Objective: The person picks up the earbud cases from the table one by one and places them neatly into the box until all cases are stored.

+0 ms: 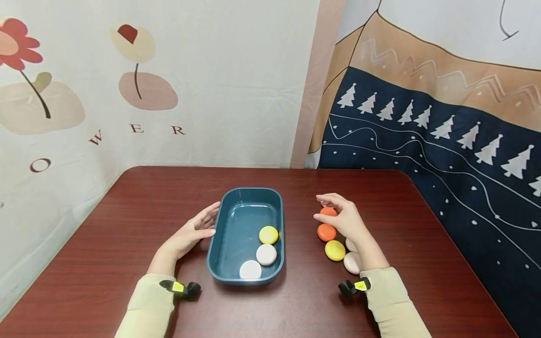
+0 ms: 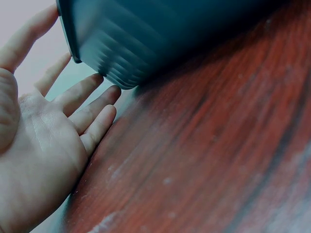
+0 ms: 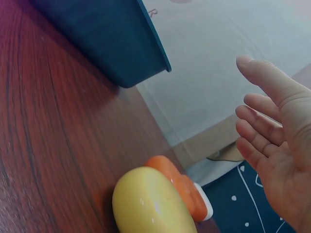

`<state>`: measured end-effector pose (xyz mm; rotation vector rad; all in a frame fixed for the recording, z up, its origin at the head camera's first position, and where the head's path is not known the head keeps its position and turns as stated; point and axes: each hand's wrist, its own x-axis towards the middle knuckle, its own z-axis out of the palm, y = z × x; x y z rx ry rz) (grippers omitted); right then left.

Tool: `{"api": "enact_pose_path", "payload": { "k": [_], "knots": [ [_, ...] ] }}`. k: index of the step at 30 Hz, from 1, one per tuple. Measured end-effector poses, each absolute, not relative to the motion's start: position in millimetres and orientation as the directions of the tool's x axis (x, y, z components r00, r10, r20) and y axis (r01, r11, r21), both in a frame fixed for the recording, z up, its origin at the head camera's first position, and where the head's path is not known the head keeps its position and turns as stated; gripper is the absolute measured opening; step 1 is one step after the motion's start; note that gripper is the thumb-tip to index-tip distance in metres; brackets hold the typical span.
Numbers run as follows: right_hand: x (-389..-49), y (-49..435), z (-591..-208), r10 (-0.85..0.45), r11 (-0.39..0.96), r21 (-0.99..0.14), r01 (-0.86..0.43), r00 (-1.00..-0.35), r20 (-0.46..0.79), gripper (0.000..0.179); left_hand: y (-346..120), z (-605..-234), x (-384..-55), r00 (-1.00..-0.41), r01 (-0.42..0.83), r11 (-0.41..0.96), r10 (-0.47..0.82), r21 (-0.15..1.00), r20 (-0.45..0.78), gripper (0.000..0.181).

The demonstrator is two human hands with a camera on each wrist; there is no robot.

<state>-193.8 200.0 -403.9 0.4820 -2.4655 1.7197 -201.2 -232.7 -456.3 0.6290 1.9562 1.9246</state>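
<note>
A deep blue-green rectangular tray (image 1: 236, 230) with rounded corners holds a yellow rounded disc (image 1: 268, 235) and two white rounded discs (image 1: 266, 255). My left hand (image 1: 192, 234) is at its left side, fingers extended, with the thumb and fingertips right at the rim and wall. To the right of the tray, my right hand (image 1: 344, 218) hovers over two orange discs (image 1: 326, 232), thumb and fingers apart and nothing between them. Nearer me lie another yellow disc (image 1: 335, 250) and white discs (image 1: 352, 263), one partly hidden by the right wrist.
The things stand on a dark red wood-grain table (image 1: 169, 188). Behind the table hangs a pale cloth (image 1: 236, 94) with flower prints; at the right is a navy and tan cloth (image 1: 422, 155) with white trees. In the right wrist view, a white edge (image 3: 205, 201) shows behind the orange discs.
</note>
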Motion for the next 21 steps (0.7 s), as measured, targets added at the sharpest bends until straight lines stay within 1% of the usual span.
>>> {"api": "enact_pose_path", "payload": {
  "k": [3,10,13,21],
  "knots": [
    [-194,202,-406,-0.194,0.319,-0.895,-0.311,-0.946,0.259,0.049,-233,-456,-201,-0.851,0.083,-0.006,0.520,0.997,0.074,0.074],
    [-198,210,-413,-0.177,0.387,-0.863,-0.324,-0.945,0.275,0.048,-232,-456,-201,-0.850,0.083,-0.008,0.521,0.996,0.075,0.073],
    [-199,213,-415,-0.171,0.384,-0.866,-0.320,-0.946,0.274,0.048,-232,-456,-201,-0.850,0.083,-0.008,0.521,0.997,0.075,0.074],
    [-199,218,-418,-0.126,0.427,-0.880,-0.208,-0.977,0.170,0.060,-232,-457,-201,-0.851,0.087,-0.003,0.520,0.996,0.076,0.073]
  ]
}}
